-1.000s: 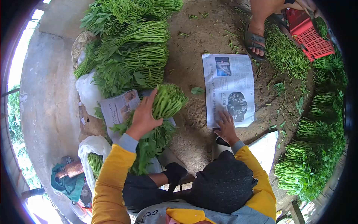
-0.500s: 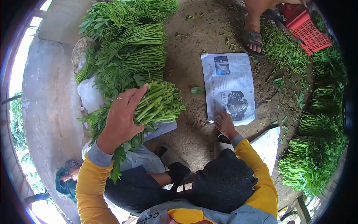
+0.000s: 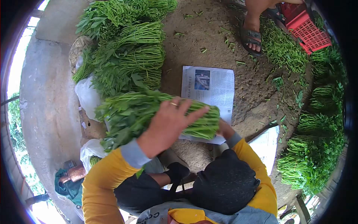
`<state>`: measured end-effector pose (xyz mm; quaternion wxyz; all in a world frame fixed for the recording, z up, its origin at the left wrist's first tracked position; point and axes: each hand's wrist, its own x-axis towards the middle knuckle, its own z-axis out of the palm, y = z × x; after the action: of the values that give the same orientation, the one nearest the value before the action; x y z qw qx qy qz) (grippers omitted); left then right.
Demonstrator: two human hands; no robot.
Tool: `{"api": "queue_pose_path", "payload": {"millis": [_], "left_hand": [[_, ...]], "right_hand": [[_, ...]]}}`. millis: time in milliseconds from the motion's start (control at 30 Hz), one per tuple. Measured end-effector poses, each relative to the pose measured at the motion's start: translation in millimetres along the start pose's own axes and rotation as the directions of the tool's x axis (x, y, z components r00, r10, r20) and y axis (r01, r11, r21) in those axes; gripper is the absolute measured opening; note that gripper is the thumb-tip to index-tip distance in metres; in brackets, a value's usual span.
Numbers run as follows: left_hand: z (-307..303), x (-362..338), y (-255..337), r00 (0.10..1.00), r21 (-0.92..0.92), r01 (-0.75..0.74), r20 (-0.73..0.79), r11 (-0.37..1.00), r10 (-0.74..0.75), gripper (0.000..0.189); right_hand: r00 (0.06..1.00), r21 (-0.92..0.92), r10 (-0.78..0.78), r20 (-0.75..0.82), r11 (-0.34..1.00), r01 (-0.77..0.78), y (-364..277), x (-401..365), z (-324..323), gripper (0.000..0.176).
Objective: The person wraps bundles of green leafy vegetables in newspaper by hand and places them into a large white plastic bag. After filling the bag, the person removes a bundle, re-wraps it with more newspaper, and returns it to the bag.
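My left hand [image 3: 167, 125] is closed over a thick bundle of leafy green stems [image 3: 201, 121], its cut ends pointing right and its leaves spreading left. The bundle is held above a sheet of newspaper [image 3: 214, 87] on the ground and covers the sheet's lower part. Beside the cut ends, at the lower right of the newspaper, is my right hand [image 3: 225, 129]. Its fingers are hidden behind the stems, so I cannot see whether they grip the paper.
More bundled greens [image 3: 140, 61] are piled at the upper left, by white plastic bags [image 3: 88, 93]. Another person's sandalled foot [image 3: 253, 39] stands near cut stems [image 3: 281, 48] and a red crate [image 3: 307, 33]. Bunches of greens [image 3: 294, 160] line the right side, near another newspaper [image 3: 266, 143].
My left hand has swung the bundle rightward, from beside the pile to over the newspaper. The newspaper has slid left and toward me. My right hand has stayed near the same spot.
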<state>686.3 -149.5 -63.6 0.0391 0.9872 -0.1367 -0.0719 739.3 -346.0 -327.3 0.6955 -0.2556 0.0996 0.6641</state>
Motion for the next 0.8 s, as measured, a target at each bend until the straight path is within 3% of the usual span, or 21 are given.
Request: {"api": "queue_pose_path", "payload": {"millis": [33, 133, 233, 333, 433, 467, 567, 667, 800], "left_hand": [[7.8, 8.5, 10.9, 0.999, -0.012, -0.042, 0.014, 0.999, 0.043, 0.068], [44.3, 30.4, 53.0, 0.974, -0.038, -0.204, -0.113, 0.978, 0.198, 0.060], [70.0, 47.8, 102.4, 0.954, 0.054, -0.299, -0.008, 0.953, 0.299, 0.059], [96.4, 56.1, 134.4, 0.977, 0.039, -0.213, -0.021, 0.976, 0.214, 0.062], [139.8, 28.4, 156.0, 0.895, 0.250, -0.239, -0.317, 0.938, 0.313, 0.065], [156.1, 7.0, 154.2, 0.858, 0.245, -0.329, -0.327, 0.912, 0.397, 0.056], [198.9, -27.3, 155.7, 0.965, -0.384, -0.252, -0.031, 0.888, 0.261, 0.054], [241.7, -59.0, 136.8, 0.976, -0.516, -0.128, 0.087, 0.847, 0.200, 0.052], [306.3, -80.0, 118.7, 0.966, 0.000, -0.254, -0.054, 0.967, 0.253, 0.044]], "right_hand": [[0.999, 0.183, 0.045, 0.009, 0.982, -0.046, -22.4, -23.9, 17.4, 0.067], [0.999, 0.053, 0.032, -0.004, 0.998, -0.032, -59.7, -71.9, 51.5, 0.077], [0.994, -0.436, 0.042, -0.104, 0.896, -0.084, -73.2, -85.8, 1.2, 0.080], [0.993, -0.661, 0.074, 0.090, 0.750, 0.004, -84.8, -88.6, -53.0, 0.088], [0.994, -0.437, 0.098, 0.055, 0.897, -0.065, -95.8, -106.8, -18.5, 0.099], [0.997, -0.569, 0.078, -0.029, 0.818, -0.081, -102.2, -103.6, -25.4, 0.105], [0.990, -0.673, 0.101, -0.098, 0.726, -0.141, -110.5, -102.9, -53.0, 0.108], [0.984, -0.626, 0.140, -0.113, 0.759, -0.180, -126.3, -112.5, -38.1, 0.111], [0.970, -0.644, 0.189, -0.155, 0.725, -0.245, -134.4, -115.6, -42.9, 0.109]]}}
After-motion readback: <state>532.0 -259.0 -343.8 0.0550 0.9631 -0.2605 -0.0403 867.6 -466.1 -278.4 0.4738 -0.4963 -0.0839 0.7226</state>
